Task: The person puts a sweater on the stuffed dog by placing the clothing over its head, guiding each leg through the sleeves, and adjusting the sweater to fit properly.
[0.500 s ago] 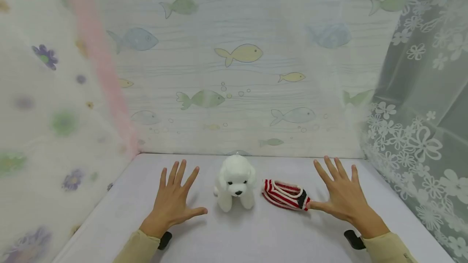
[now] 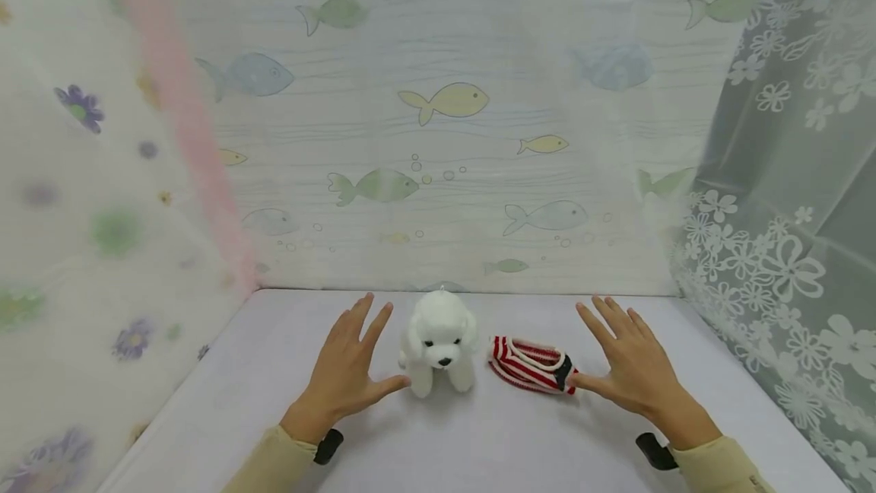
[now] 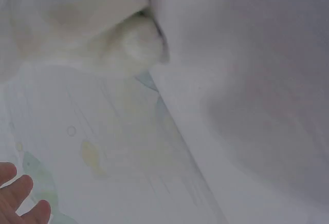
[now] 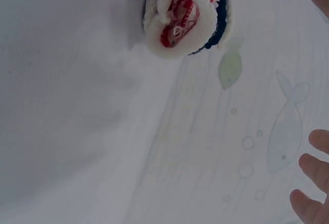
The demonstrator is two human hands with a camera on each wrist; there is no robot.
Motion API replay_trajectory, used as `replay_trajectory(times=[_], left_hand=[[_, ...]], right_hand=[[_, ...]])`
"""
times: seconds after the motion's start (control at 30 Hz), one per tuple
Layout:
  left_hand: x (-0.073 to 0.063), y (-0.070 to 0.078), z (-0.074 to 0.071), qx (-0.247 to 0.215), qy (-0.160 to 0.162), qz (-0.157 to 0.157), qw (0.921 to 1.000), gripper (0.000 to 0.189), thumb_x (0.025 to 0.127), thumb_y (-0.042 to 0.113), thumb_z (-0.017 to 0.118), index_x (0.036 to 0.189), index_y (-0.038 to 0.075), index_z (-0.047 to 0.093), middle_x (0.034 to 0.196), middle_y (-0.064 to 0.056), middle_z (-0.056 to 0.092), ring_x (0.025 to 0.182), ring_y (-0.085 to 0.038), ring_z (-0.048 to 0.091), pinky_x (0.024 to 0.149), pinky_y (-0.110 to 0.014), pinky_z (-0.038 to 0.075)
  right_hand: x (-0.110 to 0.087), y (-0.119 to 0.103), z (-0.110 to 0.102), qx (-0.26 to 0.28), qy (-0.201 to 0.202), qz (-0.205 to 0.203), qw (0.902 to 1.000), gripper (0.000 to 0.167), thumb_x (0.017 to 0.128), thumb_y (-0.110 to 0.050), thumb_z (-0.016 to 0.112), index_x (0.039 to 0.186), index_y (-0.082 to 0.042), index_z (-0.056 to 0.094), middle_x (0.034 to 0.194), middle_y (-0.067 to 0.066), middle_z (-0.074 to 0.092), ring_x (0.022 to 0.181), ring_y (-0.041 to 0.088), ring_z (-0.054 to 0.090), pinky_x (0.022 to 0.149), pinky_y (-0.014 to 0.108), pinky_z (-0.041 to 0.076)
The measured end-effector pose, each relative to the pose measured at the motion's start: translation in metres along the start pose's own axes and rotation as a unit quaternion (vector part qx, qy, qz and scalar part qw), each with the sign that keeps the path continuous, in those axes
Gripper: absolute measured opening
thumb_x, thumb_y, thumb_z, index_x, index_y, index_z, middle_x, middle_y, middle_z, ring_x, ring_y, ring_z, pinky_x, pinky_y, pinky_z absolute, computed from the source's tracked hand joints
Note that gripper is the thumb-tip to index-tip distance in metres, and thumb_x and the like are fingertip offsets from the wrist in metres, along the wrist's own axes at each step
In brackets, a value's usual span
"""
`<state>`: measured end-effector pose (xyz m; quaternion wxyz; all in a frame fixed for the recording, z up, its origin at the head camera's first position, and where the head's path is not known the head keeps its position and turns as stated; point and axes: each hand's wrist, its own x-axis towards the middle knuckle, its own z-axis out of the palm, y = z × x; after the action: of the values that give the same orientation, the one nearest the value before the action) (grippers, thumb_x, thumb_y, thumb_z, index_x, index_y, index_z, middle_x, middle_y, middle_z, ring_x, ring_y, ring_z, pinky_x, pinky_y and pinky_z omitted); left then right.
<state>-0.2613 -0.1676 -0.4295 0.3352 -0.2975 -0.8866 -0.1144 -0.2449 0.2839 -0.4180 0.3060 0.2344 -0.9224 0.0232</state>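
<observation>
A white plush dog (image 2: 442, 333) sits upright on the table, facing me. To its right lies a small red-and-white striped knitted garment (image 2: 523, 365) with a dark patch and white trim. My left hand (image 2: 345, 371) is spread beside the dog, its thumb tip close to the dog's front leg; whether they touch I cannot tell. My right hand (image 2: 636, 367) hovers with straight fingers right of the garment, thumb tip over or against its dark end. Part of the white dog (image 3: 87, 29) fills the top left of the left wrist view, and the right wrist view shows the garment's opening (image 4: 180, 23).
A white-covered table (image 2: 472, 447) holds both things. Behind it hangs a fish-print curtain (image 2: 438, 234). Flower-patterned cloth (image 2: 82, 265) borders the left, and a sheer lace curtain (image 2: 787, 272) the right. Each wrist carries a black device (image 2: 657, 450).
My left hand has moved right, towards the plush dog, and turned a little, its fingers drawing closer together. My right hand has shifted slightly left. The dog and garment stay in place.
</observation>
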Motion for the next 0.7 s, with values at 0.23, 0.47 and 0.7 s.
replay_trajectory(times=[0.23, 0.47, 0.7], left_hand=[[0.027, 0.030, 0.000, -0.046, 0.033, 0.068, 0.9961, 0.096, 0.076, 0.066, 0.066, 0.148, 0.012, 0.033, 0.152, -0.021, 0.025, 0.138, -0.036, 0.027, 0.109, -0.053, 0.025], [0.052, 0.058, 0.006, -0.024, 0.042, 0.116, 0.9921, 0.086, 0.075, 0.053, 0.074, 0.142, 0.010, 0.042, 0.148, -0.021, 0.032, 0.138, -0.036, 0.029, 0.111, -0.052, 0.022], [0.067, 0.088, 0.017, 0.011, 0.032, 0.132, 0.9907, 0.069, 0.075, 0.043, 0.077, 0.131, 0.011, 0.052, 0.144, -0.019, 0.040, 0.138, -0.035, 0.029, 0.112, -0.052, 0.019]], right_hand=[[0.003, -0.009, 0.004, 0.042, 0.032, -0.033, 0.9980, 0.105, 0.066, -0.067, 0.072, 0.147, -0.013, 0.037, 0.145, 0.016, 0.040, 0.132, 0.036, 0.037, 0.103, 0.052, 0.030], [0.002, -0.017, 0.007, 0.065, 0.042, -0.037, 0.9964, 0.099, 0.066, -0.062, 0.076, 0.144, -0.010, 0.042, 0.141, 0.015, 0.046, 0.126, 0.035, 0.044, 0.097, 0.053, 0.036], [0.002, -0.020, 0.005, 0.080, 0.048, -0.044, 0.9946, 0.095, 0.066, -0.058, 0.077, 0.142, -0.009, 0.045, 0.138, 0.013, 0.050, 0.123, 0.032, 0.047, 0.097, 0.051, 0.037]])
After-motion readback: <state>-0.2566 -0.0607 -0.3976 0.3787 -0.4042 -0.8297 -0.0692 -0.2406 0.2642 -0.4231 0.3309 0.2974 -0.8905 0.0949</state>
